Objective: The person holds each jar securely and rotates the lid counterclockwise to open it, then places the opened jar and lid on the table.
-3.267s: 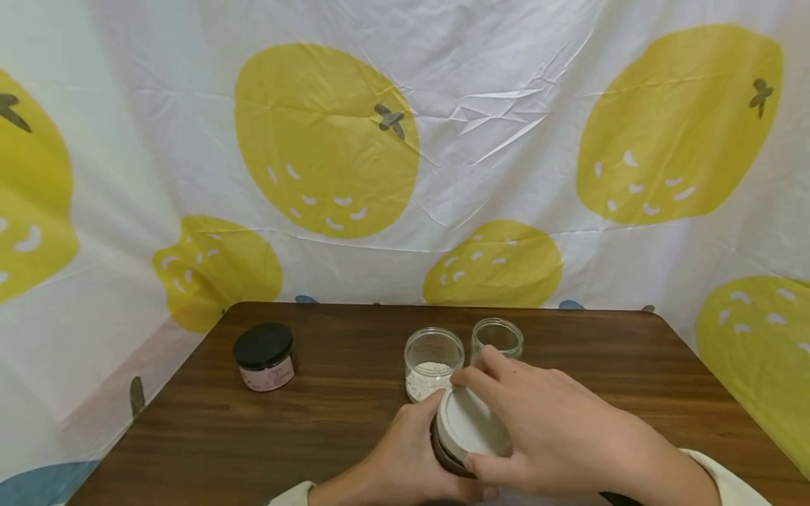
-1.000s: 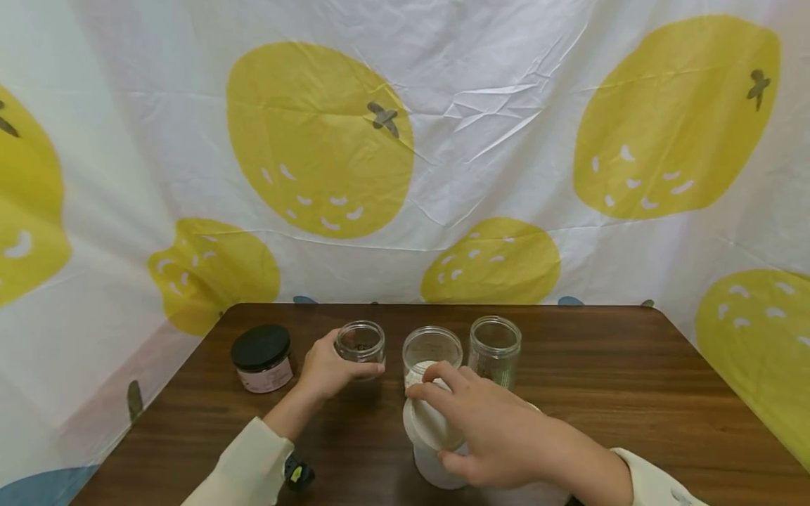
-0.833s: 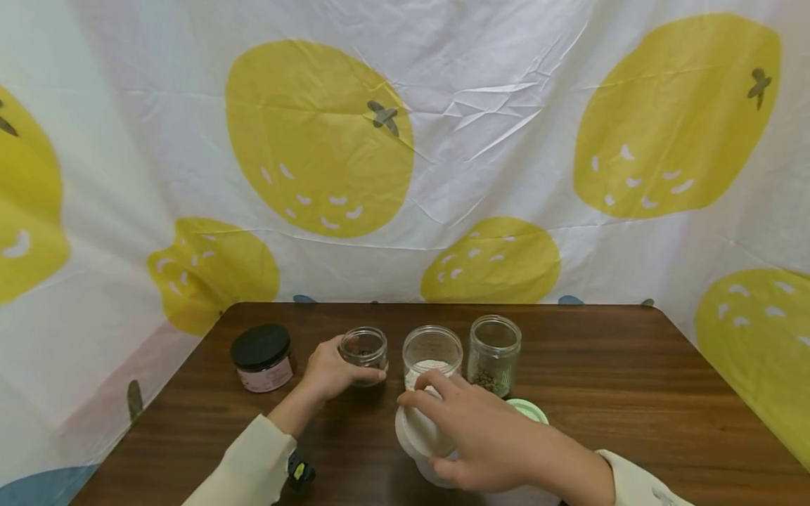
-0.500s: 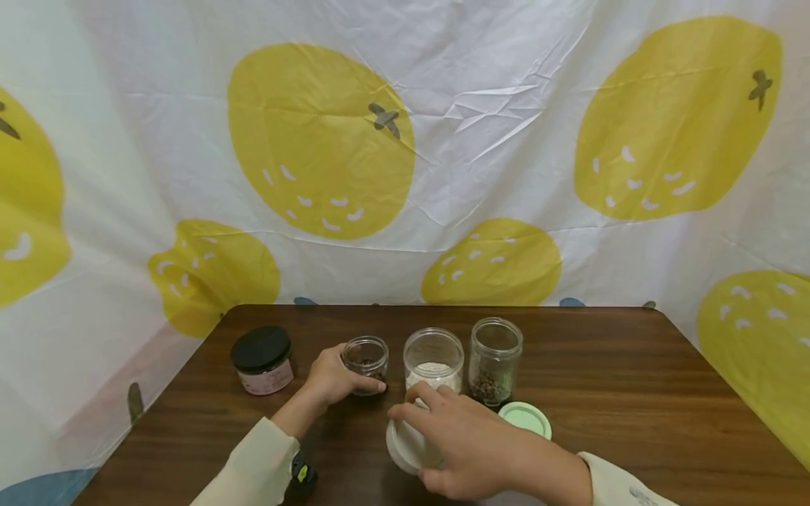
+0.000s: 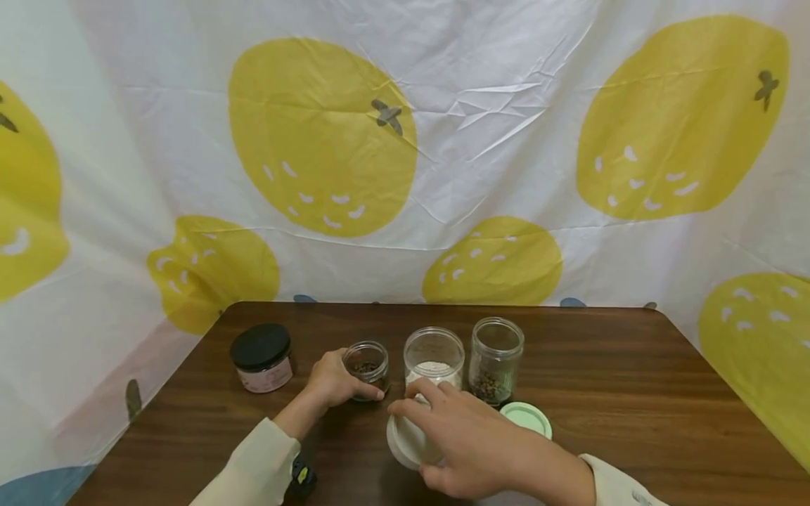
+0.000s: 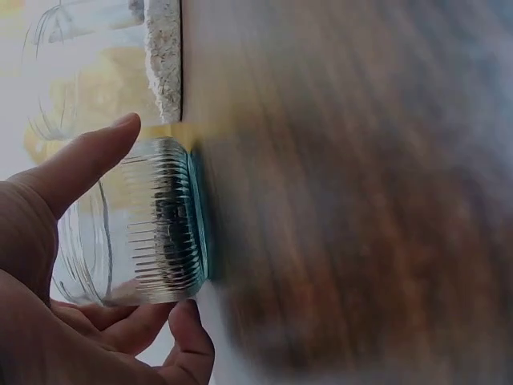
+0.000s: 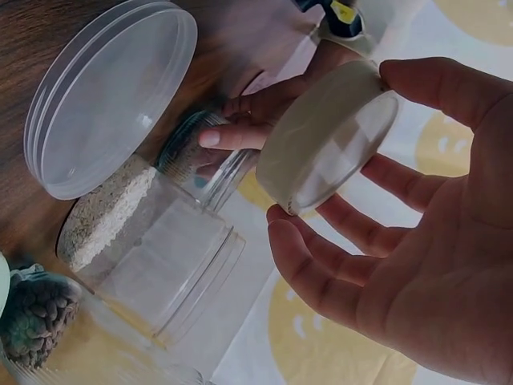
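Note:
My left hand (image 5: 335,379) grips a small glass jar (image 5: 365,371) with dark bits in its bottom, thumb on one side and fingers on the other. Its ribbed wall and base show in the left wrist view, the base right at the tabletop. My right hand (image 5: 474,443) holds a cream-white round lid (image 7: 321,144) by its rim, tilted, in front of the other jars. Just beyond it stands an open clear jar (image 5: 433,351) of white flakes. To that jar's right is a taller open glass jar (image 5: 496,358) with brown pellets low inside.
A pink jar with a black lid (image 5: 262,358) stands at the left of the brown table (image 5: 620,379). A light green lid (image 5: 526,419) lies near the taller jar. In the right wrist view, a translucent lid (image 7: 112,96) shows near the flakes jar. A lemon-patterned cloth (image 5: 493,169) hangs behind.
Both hands were together on the small jar and its lid. Now they are apart: the left has moved the jar left and down, while the right keeps the lid. The green lid has come into view.

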Available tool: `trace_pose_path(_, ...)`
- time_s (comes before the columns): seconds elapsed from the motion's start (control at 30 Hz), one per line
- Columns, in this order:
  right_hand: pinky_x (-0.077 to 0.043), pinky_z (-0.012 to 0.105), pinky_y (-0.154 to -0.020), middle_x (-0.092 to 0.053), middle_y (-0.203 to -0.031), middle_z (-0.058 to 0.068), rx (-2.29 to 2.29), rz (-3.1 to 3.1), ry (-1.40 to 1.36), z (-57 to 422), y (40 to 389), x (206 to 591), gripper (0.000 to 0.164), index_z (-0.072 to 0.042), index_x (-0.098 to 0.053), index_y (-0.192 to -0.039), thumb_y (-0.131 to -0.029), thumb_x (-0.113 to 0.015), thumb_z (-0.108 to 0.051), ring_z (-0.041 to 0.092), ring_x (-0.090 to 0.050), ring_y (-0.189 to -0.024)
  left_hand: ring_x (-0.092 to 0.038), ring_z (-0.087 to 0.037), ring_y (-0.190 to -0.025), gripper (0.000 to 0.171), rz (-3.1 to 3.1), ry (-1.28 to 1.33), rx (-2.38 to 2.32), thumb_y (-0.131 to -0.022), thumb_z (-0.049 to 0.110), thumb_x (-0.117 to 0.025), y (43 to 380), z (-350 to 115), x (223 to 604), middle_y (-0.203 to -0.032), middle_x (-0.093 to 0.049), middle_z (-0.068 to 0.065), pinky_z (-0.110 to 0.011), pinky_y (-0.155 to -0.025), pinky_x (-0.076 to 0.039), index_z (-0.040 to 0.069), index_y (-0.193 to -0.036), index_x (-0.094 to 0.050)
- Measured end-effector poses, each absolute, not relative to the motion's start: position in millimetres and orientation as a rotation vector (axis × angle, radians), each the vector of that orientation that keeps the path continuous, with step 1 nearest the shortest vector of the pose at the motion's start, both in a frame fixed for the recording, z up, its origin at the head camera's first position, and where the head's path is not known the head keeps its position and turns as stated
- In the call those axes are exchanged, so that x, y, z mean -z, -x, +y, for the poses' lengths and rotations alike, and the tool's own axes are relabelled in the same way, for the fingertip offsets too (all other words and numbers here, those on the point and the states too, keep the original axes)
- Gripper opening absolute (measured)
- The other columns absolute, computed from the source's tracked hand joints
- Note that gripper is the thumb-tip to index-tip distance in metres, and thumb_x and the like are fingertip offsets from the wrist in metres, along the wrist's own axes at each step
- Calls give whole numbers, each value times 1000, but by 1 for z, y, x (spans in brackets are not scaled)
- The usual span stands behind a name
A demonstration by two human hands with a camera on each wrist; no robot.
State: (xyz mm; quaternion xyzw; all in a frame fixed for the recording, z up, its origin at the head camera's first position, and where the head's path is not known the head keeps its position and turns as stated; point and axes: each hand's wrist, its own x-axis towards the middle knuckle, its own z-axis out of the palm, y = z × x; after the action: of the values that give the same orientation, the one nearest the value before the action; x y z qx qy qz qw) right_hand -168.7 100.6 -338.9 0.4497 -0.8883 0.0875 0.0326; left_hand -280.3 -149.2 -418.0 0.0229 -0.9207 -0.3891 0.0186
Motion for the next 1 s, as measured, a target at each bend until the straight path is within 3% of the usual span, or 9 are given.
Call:
trace_pose_path(0.2,-51,28,-80,-47,-133,-3,-311,-2716,-1381,100,170,340,67,-27,-48,-144,-83,-76,-30,14,-54,-100,-64,-40,-113,95,-2864,-14,1161,-51,31,-102,278,-144,419,-118,-70,-19,-52,-97,-51,-4,-129,-61)
trace_pose_path(0.4,-51,28,-75,-49,-135,-3,-364,-2788,-1333,87,179,347,64,-30,-48,-144,-85,-73,-32,14,-56,-102,-51,-50,-129,120,-2918,47,1128,-52,26,-102,272,-152,415,-139,-55,-30,-60,-106,-43,-9,-147,-38)
trace_pose_path(0.53,-52,28,-73,-52,-133,-1,-382,-2831,-1343,73,189,353,64,-27,-49,-143,-85,-75,-33,11,-59,-96,-46,-50,-134,124,-2981,145,952,-54,25,-102,262,-164,405,-147,-46,-32,-61,-106,-42,-7,-152,-33)
trace_pose_path(0.63,-51,25,-68,-53,-130,0,-370,-2864,-1368,60,194,360,66,-25,-49,-144,-85,-77,-35,8,-59,-87,-49,-49,-132,117,-2999,197,827,-57,25,-100,253,-172,394,-146,-48,-30,-61,-104,-44,-5,-151,-37)
trace_pose_path(0.77,-48,26,-64,-53,-127,-3,-217,-2899,-1374,41,197,373,67,-27,-49,-143,-84,-78,-38,8,-58,-84,-57,-45,-123,91,-2980,208,723,-69,25,-94,241,-181,381,-137,-59,-24,-58,-96,-49,-1,-144,-50)
trace_pose_path(0.87,-49,29,-69,-55,-123,-5,-34,-2892,-1344,30,197,385,64,-28,-52,-138,-82,-79,-45,11,-60,-91,-67,-35,-104,69,-2936,192,708,-78,28,-88,235,-184,376,-123,-69,-15,-49,-82,-55,3,-136,-59)
trace_pose_path(1.0,-49,31,-75,-57,-115,-6,100,-2860,-1276,23,196,396,59,-29,-56,-128,-79,-80,-50,14,-62,-95,-67,-21,-83,53,-2865,196,720,-84,31,-82,232,-187,373,-111,-73,-8,-38,-67,-52,6,-128,-66)
